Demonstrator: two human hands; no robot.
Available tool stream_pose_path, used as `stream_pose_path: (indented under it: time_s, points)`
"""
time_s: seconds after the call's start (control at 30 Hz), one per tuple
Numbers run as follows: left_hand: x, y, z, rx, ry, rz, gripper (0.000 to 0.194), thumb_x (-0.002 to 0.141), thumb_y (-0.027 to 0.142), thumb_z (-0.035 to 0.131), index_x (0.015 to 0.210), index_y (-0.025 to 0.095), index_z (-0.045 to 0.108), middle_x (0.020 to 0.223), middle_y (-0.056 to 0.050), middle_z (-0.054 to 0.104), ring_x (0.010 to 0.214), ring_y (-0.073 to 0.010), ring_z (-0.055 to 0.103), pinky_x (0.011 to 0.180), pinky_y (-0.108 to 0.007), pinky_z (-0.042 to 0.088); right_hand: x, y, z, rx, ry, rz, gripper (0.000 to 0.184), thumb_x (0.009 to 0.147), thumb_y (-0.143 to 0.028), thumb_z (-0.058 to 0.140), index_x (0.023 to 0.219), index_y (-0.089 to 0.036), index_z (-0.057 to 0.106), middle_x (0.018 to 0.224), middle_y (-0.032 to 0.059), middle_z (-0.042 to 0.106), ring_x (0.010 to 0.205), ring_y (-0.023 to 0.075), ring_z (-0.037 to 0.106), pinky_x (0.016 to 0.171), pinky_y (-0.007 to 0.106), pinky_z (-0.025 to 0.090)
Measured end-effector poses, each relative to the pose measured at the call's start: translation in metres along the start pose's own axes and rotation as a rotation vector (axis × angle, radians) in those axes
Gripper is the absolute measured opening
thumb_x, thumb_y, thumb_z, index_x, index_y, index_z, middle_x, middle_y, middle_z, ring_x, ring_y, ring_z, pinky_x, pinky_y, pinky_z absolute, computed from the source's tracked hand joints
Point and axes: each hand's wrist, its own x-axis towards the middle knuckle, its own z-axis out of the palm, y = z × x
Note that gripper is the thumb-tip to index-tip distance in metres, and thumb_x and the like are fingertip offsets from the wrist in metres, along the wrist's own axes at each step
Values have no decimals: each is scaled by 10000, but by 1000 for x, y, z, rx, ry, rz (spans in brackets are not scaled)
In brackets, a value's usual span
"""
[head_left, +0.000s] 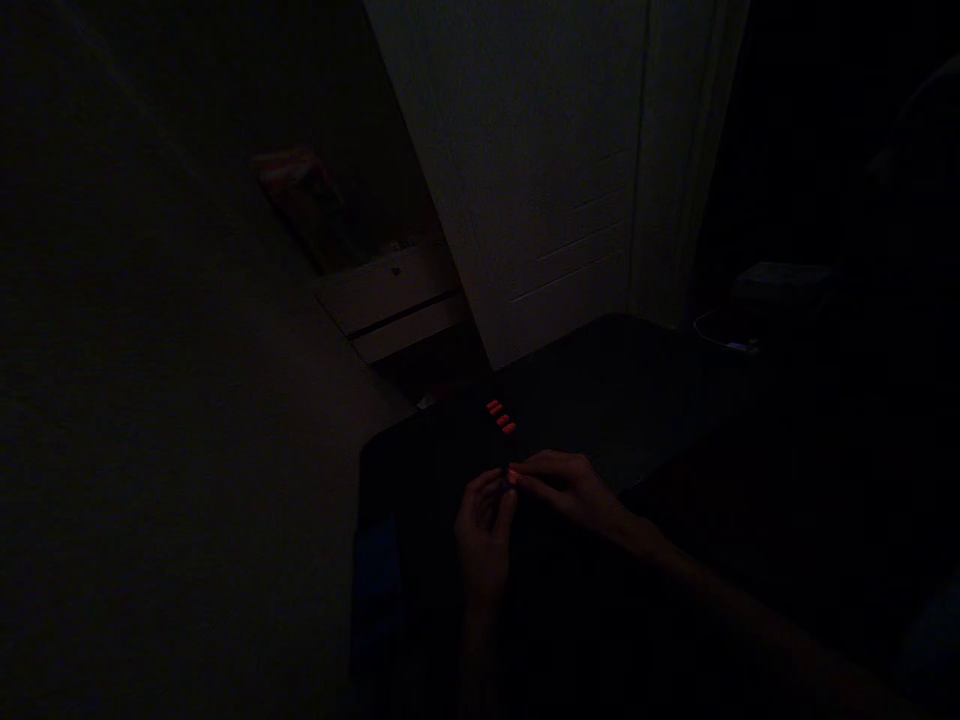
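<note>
The room is very dark. My left hand (486,520) and my right hand (566,490) meet over a dark table (645,390), fingertips pinched together around a small thing with a red tip that I cannot make out. Just beyond the fingers a short row of small red glowing marks (500,417) shows on a dark object whose shape is lost in shadow.
A pale door or panel (540,170) stands behind the table. Left of it is a light wooden drawer unit (394,300) with a reddish object (289,170) above. A pale wall fills the left. A white cable (724,340) lies at the table's far right.
</note>
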Motion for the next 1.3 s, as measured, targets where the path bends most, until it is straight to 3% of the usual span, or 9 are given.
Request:
stream_pose_path:
  time_s: [0.33, 1.07, 1.3]
  points:
    - [0, 1, -1, -19, -28, -11, 429, 814, 411, 800, 1167, 197, 682, 1144, -118, 755, 1082, -262, 729, 957, -389, 571, -1, -5, -2, 30, 1, 21, 259, 985, -387, 655, 1185, -268, 768, 1119, 60, 793, 1017, 237, 749, 932, 368, 578]
    - [-3, 4, 1, -67, 7, -9, 410, 778, 362, 832, 1113, 176, 686, 1067, -111, 758, 993, -244, 743, 889, -362, 595, -1, 3, -2, -82, -55, -146, 255, 1009, -390, 628, 1160, -261, 788, 1031, 71, 775, 937, 207, 735, 848, 325, 586]
    - [-1, -1, -1, -57, 11, -2, 391, 803, 350, 814, 1129, 184, 678, 1113, -113, 753, 1044, -246, 732, 920, -364, 582, 0, 1, 1, -11, -15, -67, 206, 988, -332, 672, 1154, -264, 773, 1096, 48, 790, 1000, 214, 744, 913, 343, 574]
